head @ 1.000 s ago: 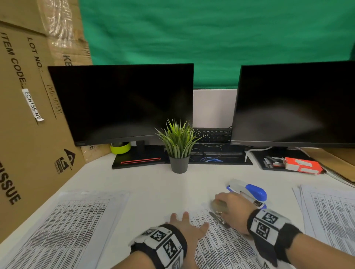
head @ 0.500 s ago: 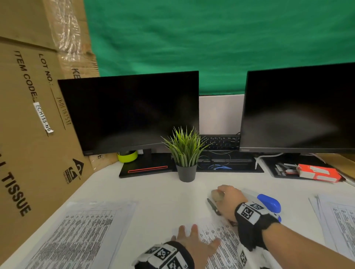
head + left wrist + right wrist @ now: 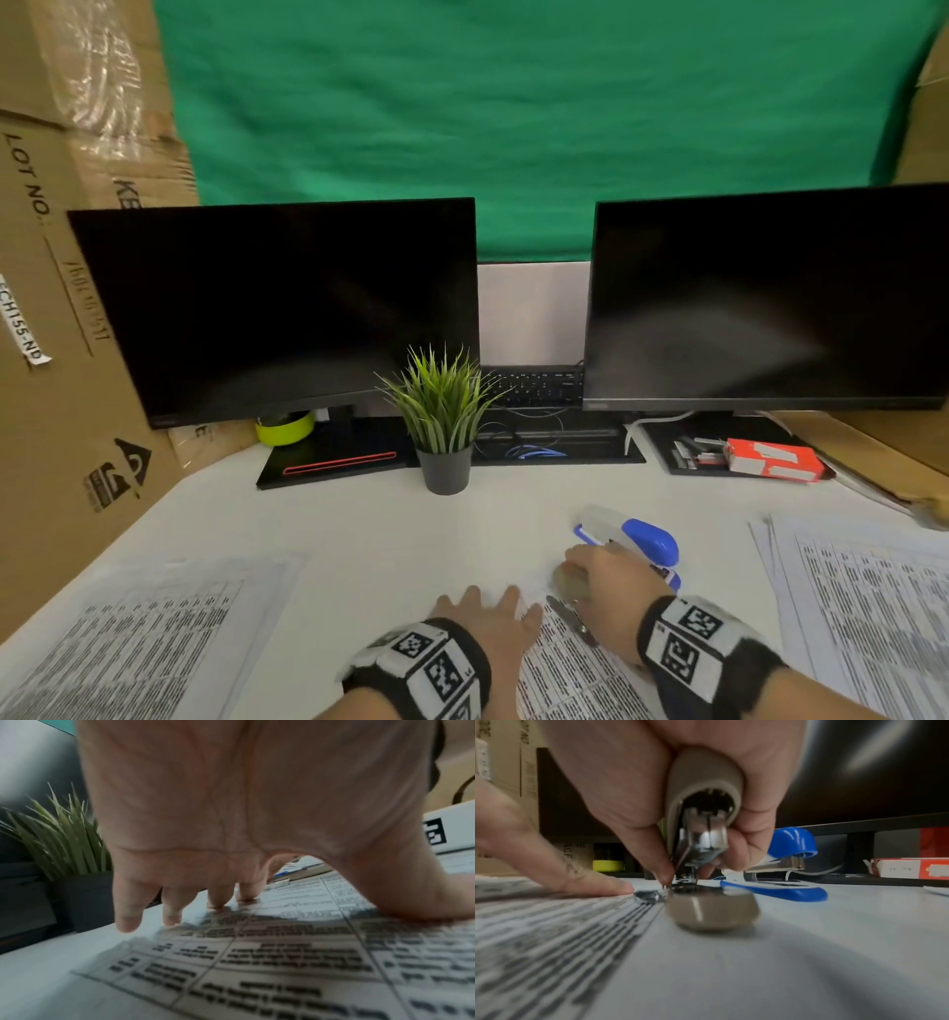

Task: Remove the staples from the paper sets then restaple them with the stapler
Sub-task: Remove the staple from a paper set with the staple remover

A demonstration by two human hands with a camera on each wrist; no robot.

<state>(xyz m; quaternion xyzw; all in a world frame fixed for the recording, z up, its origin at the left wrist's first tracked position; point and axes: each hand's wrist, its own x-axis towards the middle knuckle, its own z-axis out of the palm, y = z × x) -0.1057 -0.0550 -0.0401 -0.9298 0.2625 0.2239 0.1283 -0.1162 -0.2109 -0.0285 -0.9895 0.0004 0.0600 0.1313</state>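
Lying at six o'clock on the white desk (image 3: 359, 534), the printed paper set (image 3: 570, 673) is pinned under the left hand (image 3: 493, 624), whose spread, straight fingers (image 3: 218, 896) press it flat. The right hand (image 3: 606, 586) is clamped around a beige staple remover (image 3: 703, 805), metal claws down at the sheet's top corner. The blue stapler (image 3: 634, 537) sits just beyond at one o'clock, the potted plant (image 3: 444, 426) at twelve.

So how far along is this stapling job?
Early, it seems. The right hand grips the staple remover at the corner of the middle paper set, which the left hand presses flat. The blue stapler lies unused. Stacks left and right wait; their staples aren't visible.
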